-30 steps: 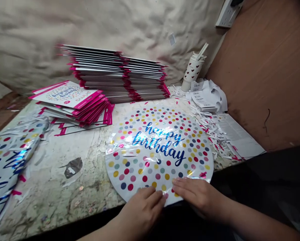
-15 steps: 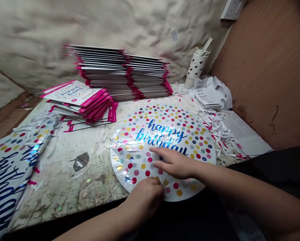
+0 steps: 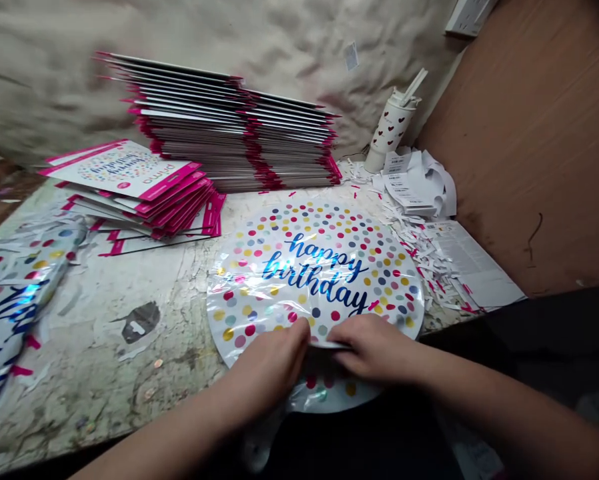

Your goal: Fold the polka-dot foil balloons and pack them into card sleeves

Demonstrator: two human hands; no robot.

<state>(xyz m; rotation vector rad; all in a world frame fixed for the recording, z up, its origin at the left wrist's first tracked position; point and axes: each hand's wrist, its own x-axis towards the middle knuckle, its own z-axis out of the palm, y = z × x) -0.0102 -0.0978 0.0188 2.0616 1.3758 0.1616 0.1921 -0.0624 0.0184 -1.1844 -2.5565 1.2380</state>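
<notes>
A flat round foil balloon point(image 3: 314, 267), white with coloured dots and blue "happy birthday" lettering, lies on the worn table point(image 3: 144, 347) near its front edge. My left hand point(image 3: 272, 363) and my right hand point(image 3: 374, 347) both rest on the balloon's near part, fingers curled and pinching a fold of the foil upward. The folded edge sits between the two hands. The balloon's neck hangs off the table edge below my left hand.
A tall stack of pink-edged cards point(image 3: 239, 137) stands at the back, a lower fanned pile point(image 3: 134, 193) to its left. More dotted balloons point(image 3: 14, 293) lie at left. A heart-patterned cup point(image 3: 389, 130), paper slips point(image 3: 414, 187) and shreds sit at right beside a brown board point(image 3: 529, 133).
My right hand drew back from the balloon's middle to its near part. Both hands now pinch up a fold of the near edge, which lay flat before.
</notes>
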